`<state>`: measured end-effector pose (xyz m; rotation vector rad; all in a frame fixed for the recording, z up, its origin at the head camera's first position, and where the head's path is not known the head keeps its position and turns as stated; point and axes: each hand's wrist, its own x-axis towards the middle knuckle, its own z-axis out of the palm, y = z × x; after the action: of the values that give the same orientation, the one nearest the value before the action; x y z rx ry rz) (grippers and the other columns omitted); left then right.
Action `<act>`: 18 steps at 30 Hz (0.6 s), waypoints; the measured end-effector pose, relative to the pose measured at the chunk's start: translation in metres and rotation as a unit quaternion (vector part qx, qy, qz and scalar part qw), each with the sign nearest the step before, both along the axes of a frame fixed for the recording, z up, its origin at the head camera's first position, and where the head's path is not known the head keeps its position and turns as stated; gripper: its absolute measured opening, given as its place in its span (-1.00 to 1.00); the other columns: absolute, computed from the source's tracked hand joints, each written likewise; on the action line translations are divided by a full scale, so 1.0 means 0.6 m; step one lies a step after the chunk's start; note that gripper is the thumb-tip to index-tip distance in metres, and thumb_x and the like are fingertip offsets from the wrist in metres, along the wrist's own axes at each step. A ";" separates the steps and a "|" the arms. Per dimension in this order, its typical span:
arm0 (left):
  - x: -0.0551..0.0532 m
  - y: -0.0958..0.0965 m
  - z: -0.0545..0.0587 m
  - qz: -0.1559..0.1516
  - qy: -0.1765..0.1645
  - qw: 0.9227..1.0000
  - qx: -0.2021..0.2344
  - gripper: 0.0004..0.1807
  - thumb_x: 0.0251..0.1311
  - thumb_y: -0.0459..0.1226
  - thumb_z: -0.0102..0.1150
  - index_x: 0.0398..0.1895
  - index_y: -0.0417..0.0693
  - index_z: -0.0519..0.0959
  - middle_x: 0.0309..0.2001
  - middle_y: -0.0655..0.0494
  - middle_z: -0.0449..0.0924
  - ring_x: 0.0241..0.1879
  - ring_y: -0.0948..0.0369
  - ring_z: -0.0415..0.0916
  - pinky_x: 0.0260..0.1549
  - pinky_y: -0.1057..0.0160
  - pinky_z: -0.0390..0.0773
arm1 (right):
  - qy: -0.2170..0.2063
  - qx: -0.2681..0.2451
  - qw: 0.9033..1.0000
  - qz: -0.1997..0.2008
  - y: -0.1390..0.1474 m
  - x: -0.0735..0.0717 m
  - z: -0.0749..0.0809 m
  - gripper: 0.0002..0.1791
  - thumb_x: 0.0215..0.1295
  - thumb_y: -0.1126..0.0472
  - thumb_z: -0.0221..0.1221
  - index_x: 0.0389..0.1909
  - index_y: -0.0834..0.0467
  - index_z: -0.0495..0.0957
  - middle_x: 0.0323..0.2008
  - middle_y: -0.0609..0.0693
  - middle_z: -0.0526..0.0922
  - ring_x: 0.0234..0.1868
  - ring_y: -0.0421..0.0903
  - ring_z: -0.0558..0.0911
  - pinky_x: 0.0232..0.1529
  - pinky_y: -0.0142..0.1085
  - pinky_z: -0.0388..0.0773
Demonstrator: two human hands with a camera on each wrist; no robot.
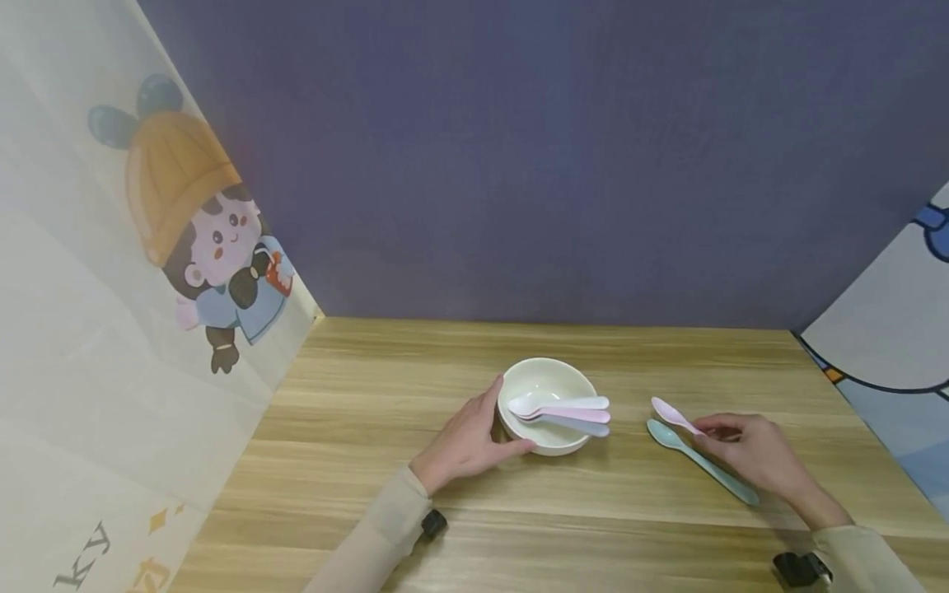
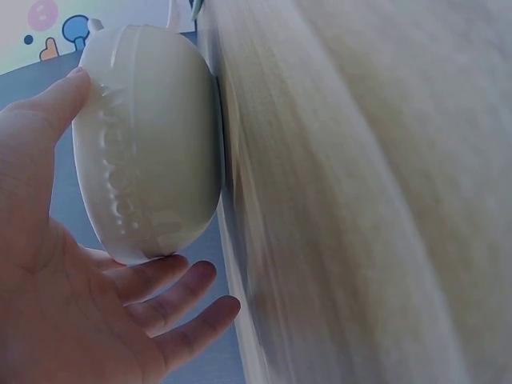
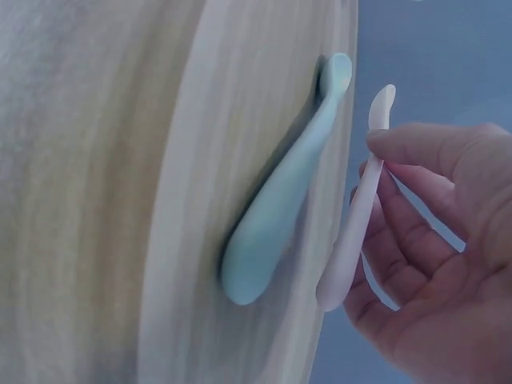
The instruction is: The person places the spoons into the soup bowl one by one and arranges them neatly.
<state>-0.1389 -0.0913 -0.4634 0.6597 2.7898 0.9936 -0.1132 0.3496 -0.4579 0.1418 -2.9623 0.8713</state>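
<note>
My left hand [image 1: 465, 439] holds a white bowl [image 1: 544, 375] at its left side, thumb and fingers spread around its wall. Three spoons lie in the bowl: a white spoon [image 1: 572, 403], a pink spoon [image 1: 582, 415] and a grey-lavender spoon [image 1: 582, 426]. Their handles jut over the right rim. To the right, my right hand [image 1: 756, 453] pinches another pink spoon [image 3: 352, 232] between thumb and fingers, a little above the table. Beneath and beside it, a light teal spoon [image 1: 708, 468] lies slanted on the table, untouched.
All this is on a wood-grain table [image 1: 385, 362]. A dark blue-grey panel [image 1: 549, 165] rises along its back edge. A white cartoon-printed panel [image 1: 67, 288] flanks the left, and another printed panel [image 1: 882, 346] flanks the right.
</note>
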 end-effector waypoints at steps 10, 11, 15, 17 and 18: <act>-0.002 -0.001 -0.004 -0.004 0.009 1.000 0.010 0.32 0.21 0.44 0.29 0.78 0.01 -0.14 0.60 -0.05 0.34 0.53 0.01 0.38 0.52 -0.05 0.43 | -0.029 -0.008 1.000 0.003 -0.005 -0.004 0.014 -0.69 0.38 0.09 0.44 0.01 0.21 0.80 -0.22 0.05 0.85 -0.31 -0.26 0.71 -0.37 -0.42 0.64; -0.002 0.000 -0.004 -0.004 0.010 1.000 0.009 0.32 0.20 0.44 0.29 0.78 0.01 -0.13 0.60 -0.05 0.34 0.53 0.02 0.38 0.52 -0.05 0.44 | -0.030 -0.009 0.999 0.004 -0.006 -0.004 0.014 -0.68 0.38 0.09 0.44 0.01 0.21 0.80 -0.21 0.05 0.85 -0.30 -0.27 0.71 -0.36 -0.42 0.64; -0.001 0.000 -0.002 -0.004 0.008 1.000 0.009 0.32 0.20 0.44 0.29 0.78 0.02 -0.13 0.59 -0.05 0.35 0.52 0.02 0.39 0.51 -0.04 0.45 | -0.021 -0.006 1.000 0.011 -0.009 -0.006 0.016 -0.68 0.37 0.07 0.44 0.00 0.20 0.81 -0.22 0.03 0.84 -0.31 -0.32 0.70 -0.35 -0.42 0.65; -0.001 0.000 -0.002 -0.004 0.009 1.000 0.011 0.31 0.21 0.43 0.29 0.78 0.01 -0.13 0.59 -0.06 0.36 0.51 0.01 0.39 0.50 -0.05 0.45 | -0.011 -0.005 1.000 0.016 -0.010 -0.009 0.017 -0.70 0.36 0.09 0.45 -0.02 0.20 0.81 -0.24 0.03 0.84 -0.31 -0.32 0.70 -0.35 -0.42 0.65; -0.001 0.000 -0.001 -0.004 0.007 1.000 0.013 0.31 0.21 0.43 0.30 0.78 0.02 -0.13 0.59 -0.05 0.36 0.51 0.01 0.39 0.50 -0.05 0.45 | -0.007 -0.004 1.000 0.017 -0.011 -0.009 0.018 -0.70 0.35 0.09 0.46 -0.03 0.20 0.81 -0.24 0.02 0.84 -0.31 -0.31 0.70 -0.35 -0.43 0.64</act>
<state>-0.1396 -0.0912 -0.4642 0.6828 2.7894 1.0290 -0.1189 0.3427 -0.4474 0.1861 -2.9775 0.8907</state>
